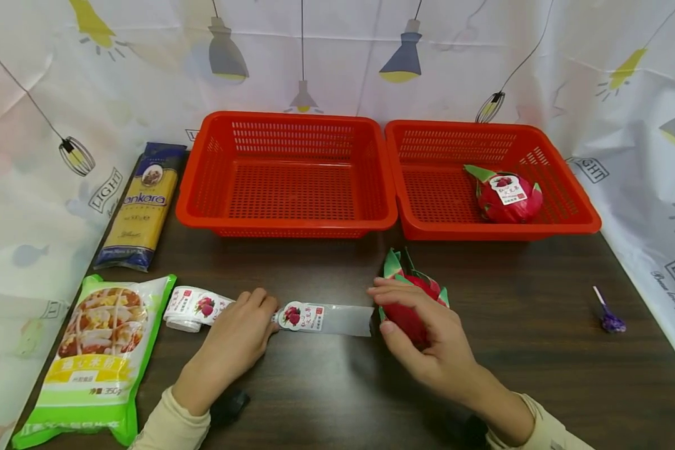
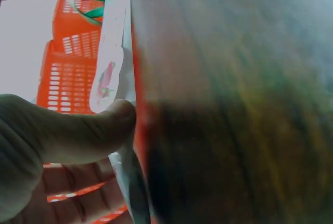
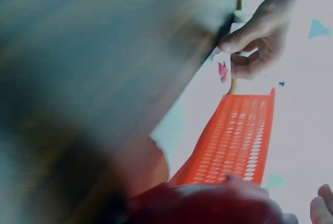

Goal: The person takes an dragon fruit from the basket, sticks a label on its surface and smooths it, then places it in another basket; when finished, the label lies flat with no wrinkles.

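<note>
My left hand (image 1: 239,334) pinches a strip of stickers (image 1: 300,317) between thumb and fingers. Its printed labels show a dragon fruit picture, and a bare translucent end of backing points to the right. The sticker roll (image 1: 185,309) lies just left of that hand. In the left wrist view, the thumb (image 2: 99,130) presses on the strip beside a label. My right hand (image 1: 433,340) lies over a red dragon fruit (image 1: 407,319) with green leaf tips, fingers stretched across it, thumb on the near side. The right wrist view has this fruit (image 3: 208,203) along its bottom edge.
Two red plastic baskets stand at the back; the left basket (image 1: 287,224) is larger in view. In the right basket (image 1: 500,234) lies a labelled dragon fruit (image 1: 509,197). Pasta (image 1: 143,209) and a green food bag (image 1: 90,362) lie left, a purple lollipop (image 1: 612,320) far right.
</note>
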Motion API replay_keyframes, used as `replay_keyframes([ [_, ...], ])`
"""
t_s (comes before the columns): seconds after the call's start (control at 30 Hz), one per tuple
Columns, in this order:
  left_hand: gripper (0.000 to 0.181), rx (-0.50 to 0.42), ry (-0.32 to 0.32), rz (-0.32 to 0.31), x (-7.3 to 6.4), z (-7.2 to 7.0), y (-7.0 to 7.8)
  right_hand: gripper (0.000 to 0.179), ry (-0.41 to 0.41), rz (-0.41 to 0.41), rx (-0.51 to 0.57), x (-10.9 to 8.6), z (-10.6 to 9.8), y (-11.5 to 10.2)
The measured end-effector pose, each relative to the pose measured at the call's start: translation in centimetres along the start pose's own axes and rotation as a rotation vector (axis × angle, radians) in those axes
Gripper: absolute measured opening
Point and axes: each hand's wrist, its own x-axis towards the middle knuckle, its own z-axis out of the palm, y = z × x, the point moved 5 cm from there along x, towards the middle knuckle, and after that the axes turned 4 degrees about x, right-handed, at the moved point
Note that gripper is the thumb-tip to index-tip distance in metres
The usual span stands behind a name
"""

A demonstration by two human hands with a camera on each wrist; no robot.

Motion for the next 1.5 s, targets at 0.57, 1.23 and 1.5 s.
replay_keyframes([
  [0.57, 0.023, -0.128, 0.14, 0.153, -2.2, -4.8, 2.2, 0.045, -0.677, 0.285, -0.422, 3.2, 6.3, 1.6],
  [1.23, 0.028, -0.673, -0.32, 0.184, -0.6, -5.1, -1.6, 0.01, -0.617, 0.111, -0.284, 3.2, 9.3, 0.8],
  [1.5, 0.012, -0.809, -0.511, 0.21, 0.7, -3.1, -2.4, 0.009, -0.646, 0.088, -0.295, 3.1, 9.8, 0.6],
])
